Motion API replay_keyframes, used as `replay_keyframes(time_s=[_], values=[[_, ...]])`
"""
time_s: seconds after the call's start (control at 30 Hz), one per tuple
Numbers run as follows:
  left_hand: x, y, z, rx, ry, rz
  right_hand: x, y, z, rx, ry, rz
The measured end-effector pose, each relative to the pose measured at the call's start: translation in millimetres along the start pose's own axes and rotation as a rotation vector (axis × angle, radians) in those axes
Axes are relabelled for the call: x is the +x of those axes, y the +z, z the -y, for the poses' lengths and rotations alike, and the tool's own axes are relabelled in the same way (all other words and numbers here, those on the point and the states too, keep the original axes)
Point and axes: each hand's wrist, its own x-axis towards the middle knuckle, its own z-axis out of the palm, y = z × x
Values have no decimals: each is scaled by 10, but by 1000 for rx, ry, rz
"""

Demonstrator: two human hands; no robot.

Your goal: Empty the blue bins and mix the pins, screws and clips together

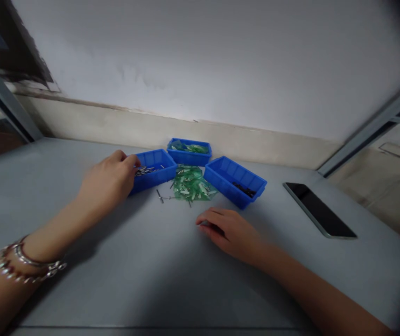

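At the near end of the left bin [156, 179] we've got our left hand [110, 177], palm down, fingers bent over the rim. Fingertips are mostly hidden, so can't tell if they've got hold of a pc. or are just touching. Small metal pcs. [145, 171], silvery & thin, lie in that blue bin right by the fingers. Bracelets [7, 268], beads + metal bands, circle our left wrist.

Our right hand [233, 233] is near the middle of the table [150, 280], on the near side of the right bin [222, 189]. Fingers loosely curled, thumb close to the index; can't tell whether anything tiny is pinched btwn them.

Just beyond, btwn the L & R bins, we see green plastic [189, 184] spread on the table w/ whitish & metal bits on it. A few loose metal rods [160, 197] lie to its left, one crossing toward the plastic.

Right bin, also blue, sits angled w/ a small heap of dark pcs. [244, 189] at its near end. Back bin [189, 157], same blue, stands behind the green plastic, near the wall [221, 65], w/ more green film [196, 148] inside.

Farther R, well apart from the bins: a phone [320, 210], dark screen up, lying flat. Metal posts [371, 128] stand at both sides of the table.
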Motion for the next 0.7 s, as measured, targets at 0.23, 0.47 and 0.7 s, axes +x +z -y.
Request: replay_keyframes(time_s=[0.23,0.47,0.7], values=[[1,16,9,18,17,14,7,-7,-7,-1,-6,-9],[-8,-2,3,15,23,40,15,-12,-1,-11,-10,-23],[29,41,18,-61,-28,57,12,-33,22,-10,1,-8]])
